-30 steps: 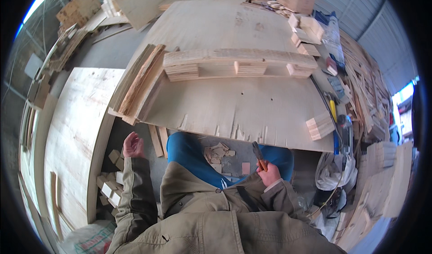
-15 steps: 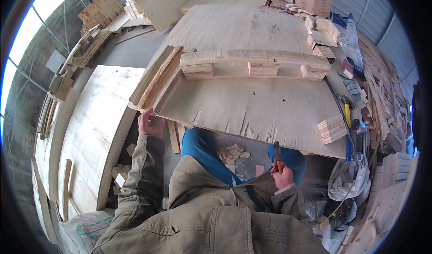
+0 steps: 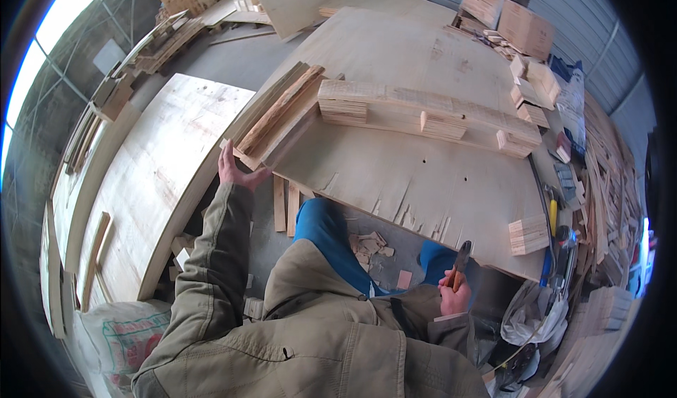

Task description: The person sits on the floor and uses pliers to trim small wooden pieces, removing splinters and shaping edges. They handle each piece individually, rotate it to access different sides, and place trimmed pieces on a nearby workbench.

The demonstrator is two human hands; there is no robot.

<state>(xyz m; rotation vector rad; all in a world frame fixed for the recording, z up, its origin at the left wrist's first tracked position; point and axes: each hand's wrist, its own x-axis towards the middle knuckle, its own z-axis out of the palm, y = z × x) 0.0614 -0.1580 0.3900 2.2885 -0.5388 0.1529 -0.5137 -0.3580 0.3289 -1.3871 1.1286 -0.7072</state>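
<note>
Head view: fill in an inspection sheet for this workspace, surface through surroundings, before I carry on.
Surface: plywood tabletop, near edge splintered, two small dark spots.
Job's things: timber strips along the tabletop's left edge; beam with three blocks lying across it.
Clutter: wood scraps on the floor; yellow-handled tool by the right edge.
Grips: left grip spread open at the strips' near end, contact unclear; right grip closed on an orange-handled tool.
Cables: thin tan cord or hose by a white plastic bag, lower right.
Surroundings: large boards left, offcut pile right, cardboard box far right.
</note>
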